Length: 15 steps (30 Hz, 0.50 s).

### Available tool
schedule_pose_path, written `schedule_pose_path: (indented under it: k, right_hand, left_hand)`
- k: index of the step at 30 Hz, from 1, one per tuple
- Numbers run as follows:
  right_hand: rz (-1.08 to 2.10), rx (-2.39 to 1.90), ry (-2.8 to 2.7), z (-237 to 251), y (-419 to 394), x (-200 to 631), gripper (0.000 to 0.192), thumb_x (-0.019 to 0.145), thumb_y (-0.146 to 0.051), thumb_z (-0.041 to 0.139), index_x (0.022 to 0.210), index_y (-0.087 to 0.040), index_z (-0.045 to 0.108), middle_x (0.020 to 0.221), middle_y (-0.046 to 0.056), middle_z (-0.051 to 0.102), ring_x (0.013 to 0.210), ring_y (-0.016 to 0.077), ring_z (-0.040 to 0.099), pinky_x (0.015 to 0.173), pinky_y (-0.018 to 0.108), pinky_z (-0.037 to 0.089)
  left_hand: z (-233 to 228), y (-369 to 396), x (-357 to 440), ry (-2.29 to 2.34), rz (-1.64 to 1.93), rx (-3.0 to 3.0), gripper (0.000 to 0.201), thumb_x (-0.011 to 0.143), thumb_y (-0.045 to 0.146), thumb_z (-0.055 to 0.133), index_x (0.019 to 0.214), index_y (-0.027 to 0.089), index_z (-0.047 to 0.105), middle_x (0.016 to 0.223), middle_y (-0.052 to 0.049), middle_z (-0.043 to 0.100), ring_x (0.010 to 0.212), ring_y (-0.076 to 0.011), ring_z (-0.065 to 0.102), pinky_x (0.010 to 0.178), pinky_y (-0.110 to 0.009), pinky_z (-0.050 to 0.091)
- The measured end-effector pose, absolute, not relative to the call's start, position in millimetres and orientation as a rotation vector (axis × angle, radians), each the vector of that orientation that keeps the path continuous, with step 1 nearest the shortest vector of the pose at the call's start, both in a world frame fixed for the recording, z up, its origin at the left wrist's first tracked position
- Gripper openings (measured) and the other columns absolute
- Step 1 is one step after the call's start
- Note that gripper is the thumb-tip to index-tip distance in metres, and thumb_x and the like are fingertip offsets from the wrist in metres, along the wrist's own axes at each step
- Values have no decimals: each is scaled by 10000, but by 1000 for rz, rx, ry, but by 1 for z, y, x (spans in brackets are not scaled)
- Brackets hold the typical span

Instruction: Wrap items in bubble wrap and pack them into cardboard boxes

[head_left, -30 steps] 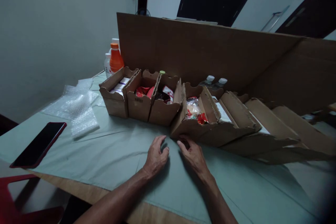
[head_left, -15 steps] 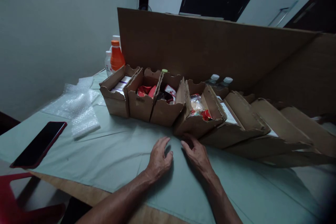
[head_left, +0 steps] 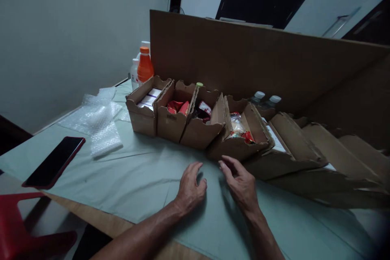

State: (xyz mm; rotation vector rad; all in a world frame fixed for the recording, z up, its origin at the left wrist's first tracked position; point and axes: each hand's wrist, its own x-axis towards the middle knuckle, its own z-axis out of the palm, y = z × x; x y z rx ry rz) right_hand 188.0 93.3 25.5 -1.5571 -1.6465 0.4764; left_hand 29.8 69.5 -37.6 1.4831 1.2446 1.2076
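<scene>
Four small open-topped cardboard boxes stand side by side in a row on the counter (head_left: 143,170), which is draped in a pale green cloth. The fourth box (head_left: 240,140), nearest both hands, is plain brown with notched walls and holds clear and red snack packets; it leans to the left against its neighbour, with its long axis running from the person toward the tall cardboard sheet (head_left: 258,61) behind. More boxes (head_left: 304,158) lie tipped over to its right. The left hand (head_left: 190,187) rests on the cloth, fingers loosely curled, empty. The right hand (head_left: 240,183) hovers just before the fourth box, fingers bent and slightly apart, holding nothing. A dark phone (head_left: 55,162) lies far left.
</scene>
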Motion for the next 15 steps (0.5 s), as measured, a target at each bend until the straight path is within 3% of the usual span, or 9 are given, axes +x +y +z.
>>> schedule_pose_path:
  k: [4,7,12,15]
  right_hand:
    - [369,-1410,-1691,72,109,152,449,930,-391,540,1338,-206,577,966,50,744,835,192,708,817,316,540]
    - [220,-1587,-1819,97,136,128,528,914,-272,521,1438,-211,492,914,33,752,814,210,705,781,314,505]
    - [45,-1779,-1919,108,162,109,308,903,-234,512,1152,-206,691,855,88,753,787,251,694,708,307,456]
    - [24,-1763,-1915,107,156,108,252,907,-221,495,1030,-223,715,801,82,744,748,248,689,672,298,430]
  left_hand:
    - [-37,73,29,1277,1240,1399,514,779,130,564,1291,168,578,1308,-139,604,1244,-282,572,1077,-458,469]
    - [-34,75,24,1315,1292,1355,509,773,116,553,1281,146,573,1305,-150,603,1237,-277,572,1055,-451,479]
    - [-22,60,4,1313,1401,1320,460,799,131,532,1253,171,597,1341,-128,598,1258,-248,557,1049,-413,475]
    - [-22,40,-16,1326,1471,1293,414,814,157,532,1216,191,629,1339,-112,608,1279,-249,546,1094,-438,436]
